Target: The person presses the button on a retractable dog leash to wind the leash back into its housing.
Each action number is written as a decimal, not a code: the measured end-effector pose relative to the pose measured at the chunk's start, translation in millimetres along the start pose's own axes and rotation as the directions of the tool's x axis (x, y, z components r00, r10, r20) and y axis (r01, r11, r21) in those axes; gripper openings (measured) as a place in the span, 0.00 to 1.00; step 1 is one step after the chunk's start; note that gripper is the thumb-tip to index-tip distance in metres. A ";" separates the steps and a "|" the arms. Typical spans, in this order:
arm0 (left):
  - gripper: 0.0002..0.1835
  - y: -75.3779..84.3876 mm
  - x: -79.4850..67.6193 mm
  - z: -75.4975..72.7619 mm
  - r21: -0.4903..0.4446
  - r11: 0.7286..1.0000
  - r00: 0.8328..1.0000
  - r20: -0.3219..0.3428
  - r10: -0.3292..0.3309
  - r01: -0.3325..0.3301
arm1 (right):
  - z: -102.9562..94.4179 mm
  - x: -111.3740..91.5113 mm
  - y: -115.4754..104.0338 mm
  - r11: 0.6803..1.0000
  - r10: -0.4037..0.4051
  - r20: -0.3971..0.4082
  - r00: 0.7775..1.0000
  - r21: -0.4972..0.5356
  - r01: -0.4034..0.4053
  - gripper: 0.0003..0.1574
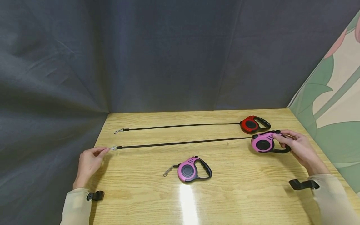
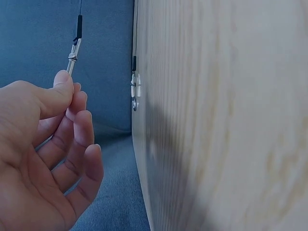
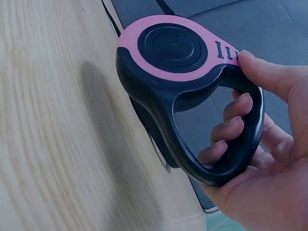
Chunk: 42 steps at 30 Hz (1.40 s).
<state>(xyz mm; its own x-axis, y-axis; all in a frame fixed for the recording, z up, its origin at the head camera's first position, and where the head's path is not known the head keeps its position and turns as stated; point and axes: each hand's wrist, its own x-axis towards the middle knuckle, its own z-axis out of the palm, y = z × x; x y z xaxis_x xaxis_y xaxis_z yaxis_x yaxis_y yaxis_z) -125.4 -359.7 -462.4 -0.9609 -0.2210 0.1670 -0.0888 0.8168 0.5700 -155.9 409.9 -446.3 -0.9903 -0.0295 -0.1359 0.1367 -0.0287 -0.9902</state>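
Note:
My right hand point(image 1: 302, 150) grips the black loop handle of a pink retractable dog leash point(image 1: 262, 144), fingers curled through the loop and thumb by the slotted top, as the right wrist view shows. From its case a black strap point(image 1: 180, 143) runs taut to the left. At the strap's far end my left hand point(image 1: 89, 164) pinches the metal snap hook point(image 2: 72, 60) between thumb and forefinger, the other fingers loosely bent. A shadow falls on the wood below the held case. Nearer the front lies a second pink leash point(image 1: 187, 170), its strap drawn in and its hook point(image 1: 168, 171) at the left.
Behind the taut strap, a red leash point(image 1: 249, 124) lies on the wooden table point(image 1: 140, 193), its strap point(image 1: 180, 126) stretched left to a metal hook point(image 1: 118, 131). Dark cloth point(image 1: 174, 56) hangs behind and at left; a floral panel point(image 1: 332, 103) borders the right.

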 end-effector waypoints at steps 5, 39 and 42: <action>0.18 2.2 2.4 1.2 -0.003 1.000 1.000 0.006 -0.001 0.001 | 3.1 0.8 1.0 1.000 0.005 0.003 1.000 0.002 -0.005 0.07; 0.16 5.6 3.9 0.1 -0.008 1.000 0.999 0.027 0.022 -0.021 | 12.8 0.4 4.7 1.000 0.014 -0.009 1.000 -0.003 -0.014 0.07; 0.15 8.1 4.8 0.2 -0.007 0.999 0.999 0.018 0.042 -0.042 | 13.9 0.7 5.0 1.000 0.010 -0.016 1.000 -0.026 -0.010 0.07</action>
<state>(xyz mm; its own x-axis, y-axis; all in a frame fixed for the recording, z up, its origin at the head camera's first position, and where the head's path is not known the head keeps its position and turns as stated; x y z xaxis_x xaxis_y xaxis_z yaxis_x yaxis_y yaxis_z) -130.7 -354.0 -457.2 -0.9684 -0.1767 0.1758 -0.0467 0.8216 0.5682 -155.6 395.9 -450.9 -0.9892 -0.0140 -0.1460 0.1461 -0.0028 -0.9893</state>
